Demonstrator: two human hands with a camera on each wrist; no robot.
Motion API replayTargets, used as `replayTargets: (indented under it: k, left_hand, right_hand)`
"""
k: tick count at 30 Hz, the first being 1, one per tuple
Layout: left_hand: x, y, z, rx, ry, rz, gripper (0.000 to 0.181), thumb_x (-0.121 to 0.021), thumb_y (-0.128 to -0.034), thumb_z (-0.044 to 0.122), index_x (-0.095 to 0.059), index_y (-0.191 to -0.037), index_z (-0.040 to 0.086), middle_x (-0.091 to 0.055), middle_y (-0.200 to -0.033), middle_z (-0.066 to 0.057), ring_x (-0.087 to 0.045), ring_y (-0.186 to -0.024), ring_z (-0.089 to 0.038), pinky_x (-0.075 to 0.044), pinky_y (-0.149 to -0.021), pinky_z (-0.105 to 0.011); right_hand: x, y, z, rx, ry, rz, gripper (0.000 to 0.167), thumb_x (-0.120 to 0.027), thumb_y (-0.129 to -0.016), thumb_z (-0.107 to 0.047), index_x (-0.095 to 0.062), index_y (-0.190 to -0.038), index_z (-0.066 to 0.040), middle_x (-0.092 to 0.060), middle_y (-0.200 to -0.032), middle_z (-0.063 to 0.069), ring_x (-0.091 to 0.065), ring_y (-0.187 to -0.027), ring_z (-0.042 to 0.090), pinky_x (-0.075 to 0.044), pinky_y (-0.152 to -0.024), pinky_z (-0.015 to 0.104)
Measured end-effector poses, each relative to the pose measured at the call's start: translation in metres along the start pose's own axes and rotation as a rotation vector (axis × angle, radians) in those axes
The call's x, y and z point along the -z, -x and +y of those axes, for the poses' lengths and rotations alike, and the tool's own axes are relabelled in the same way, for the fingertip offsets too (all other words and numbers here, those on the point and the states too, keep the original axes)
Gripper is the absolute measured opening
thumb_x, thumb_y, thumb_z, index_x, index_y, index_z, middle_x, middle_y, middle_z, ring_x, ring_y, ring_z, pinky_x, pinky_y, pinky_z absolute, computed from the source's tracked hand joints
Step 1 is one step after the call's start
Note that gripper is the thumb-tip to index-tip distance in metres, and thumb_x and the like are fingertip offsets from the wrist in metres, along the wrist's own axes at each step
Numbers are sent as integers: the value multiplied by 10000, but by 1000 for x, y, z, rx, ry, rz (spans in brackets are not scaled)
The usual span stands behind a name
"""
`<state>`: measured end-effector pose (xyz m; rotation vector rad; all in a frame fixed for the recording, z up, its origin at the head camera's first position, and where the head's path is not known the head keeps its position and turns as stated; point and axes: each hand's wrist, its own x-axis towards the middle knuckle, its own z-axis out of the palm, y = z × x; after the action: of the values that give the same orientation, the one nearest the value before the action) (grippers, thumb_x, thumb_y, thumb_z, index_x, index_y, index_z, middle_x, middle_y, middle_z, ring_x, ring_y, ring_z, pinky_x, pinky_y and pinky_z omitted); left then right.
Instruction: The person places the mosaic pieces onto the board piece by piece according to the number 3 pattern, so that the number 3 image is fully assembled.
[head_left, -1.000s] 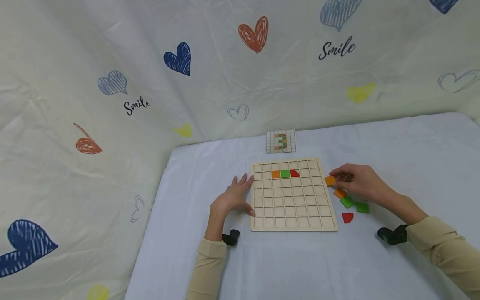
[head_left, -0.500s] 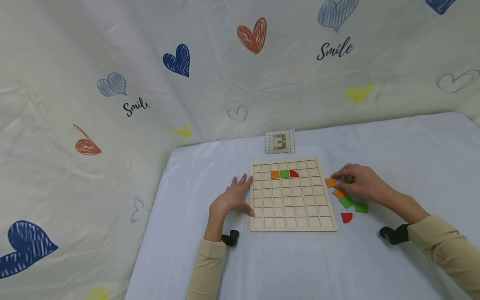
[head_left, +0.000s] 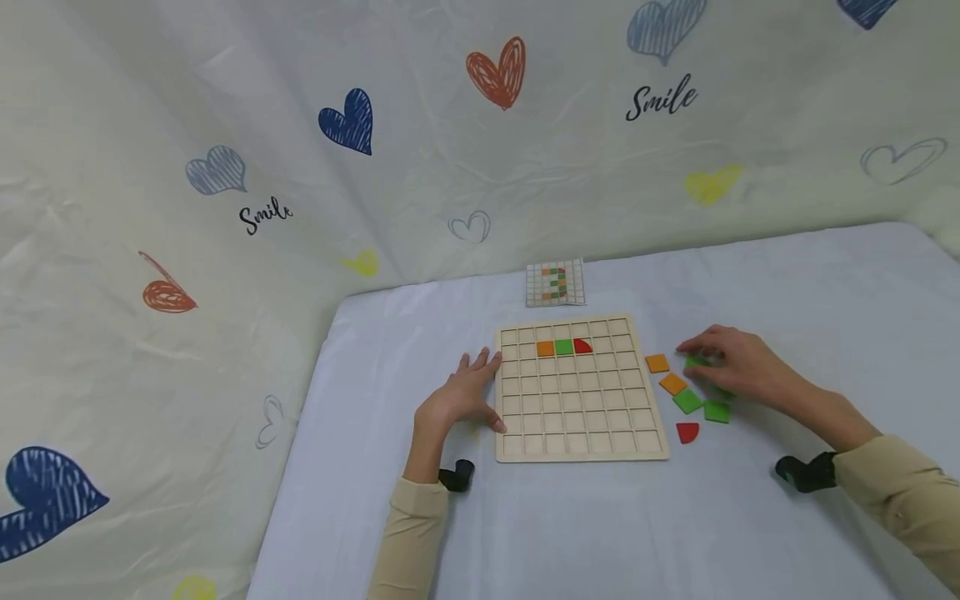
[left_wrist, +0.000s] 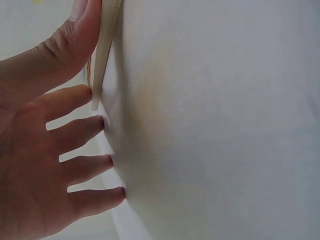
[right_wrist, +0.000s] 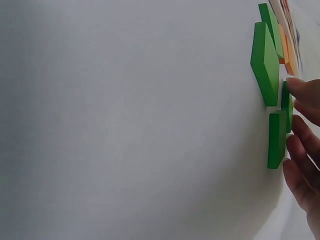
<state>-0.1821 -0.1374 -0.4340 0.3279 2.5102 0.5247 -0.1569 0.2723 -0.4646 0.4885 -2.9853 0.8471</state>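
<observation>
My left hand (head_left: 459, 397) lies spread at the left side of the wooden grid board (head_left: 581, 447), fingers and thumb at its edge; the left wrist view shows the thumb (left_wrist: 65, 45) against the board's side. My right hand (head_left: 742, 367) is over the tiles to the right of the board, thumb and fingers bent around a green tile (right_wrist: 286, 102) without a clear grip. Another green tile (right_wrist: 276, 140) lies beside its fingers. An orange square tile (head_left: 657, 363) rests just off the board's right edge. On the board sit an orange, a green and a red quarter-round tile (head_left: 582, 346) in a row.
Nearer me on the right lie a second orange tile (head_left: 672, 383), two green tiles (head_left: 687, 401) and a red quarter-round piece (head_left: 687, 432). A pattern card (head_left: 555, 283) lies behind the board. A printed curtain hangs at the back of the white-covered table.
My right hand has let go of the orange tile, leaving it beside the board, and moved right over the green tiles. My left hand stays at the board's edge.
</observation>
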Motion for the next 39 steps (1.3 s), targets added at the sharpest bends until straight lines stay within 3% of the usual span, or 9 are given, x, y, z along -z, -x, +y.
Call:
replayTargets:
  k: [7, 15, 20, 24, 31, 39]
  left_hand:
    - [0, 1, 0, -9, -3, 8, 1195, -951, -723, 223, -211, -1661, 203, -96, -1739, -43, 11, -1606, -355, -178, -1257, -620]
    - [0, 1, 0, -5, -4, -5, 1195, -942, -735, 238, -190, -1665, 228, -79, -1741, -16, 28, -1607, -336, -195, -1250, -627]
    - [0, 1, 0, -6, -7, -2, 1203, -944, -731, 242, -185, -1665, 231, -78, -1740, -16, 27, -1606, -339, -191, -1251, -627]
    - [1, 1, 0, -5, -6, 2, 1200, -945, -730, 239, -191, -1664, 230, -84, -1739, -16, 23, -1607, -341, -196, -1248, -631]
    - [1, 2, 1, -5, 0, 5, 1186, -944, -730, 226, -211, -1661, 217, -92, -1740, -24, 19, -1607, -341, -185, -1257, -616]
    - [2, 3, 1, -9, 3, 3, 1182, -941, -735, 222, -207, -1661, 209, -92, -1739, -30, 16, -1607, -341, -178, -1261, -610]
  right_hand:
    - [-1, -1, 2, -23, -2, -10, 265, -854, -813, -100, -748, -1019, 29, -691, -985, 135, -605, -859, 258, -525, -704, 316]
    - [-1, -1, -1, -43, -43, 35, 283, -852, -812, -76, -718, -1043, 16, -712, -946, 84, -615, -833, 220, -523, -681, 216]
    - [-2, -1, -2, -50, -73, 58, 228, -822, -841, -51, -727, -1040, 4, -732, -965, 99, -662, -874, 264, -618, -761, 387]
    - [-2, -3, -3, -78, -106, 45, 227, -789, -874, -56, -707, -1072, 20, -732, -1007, 147, -672, -931, 326, -597, -842, 534]
    - [-4, -6, -3, -115, -134, 3, 315, -749, -898, -30, -669, -1181, 82, -706, -1113, 248, -663, -995, 393, -571, -897, 571]
    - [-3, -8, -10, -110, -127, 34, 306, -757, -898, -50, -697, -1180, 52, -733, -1092, 212, -697, -987, 374, -590, -878, 537]
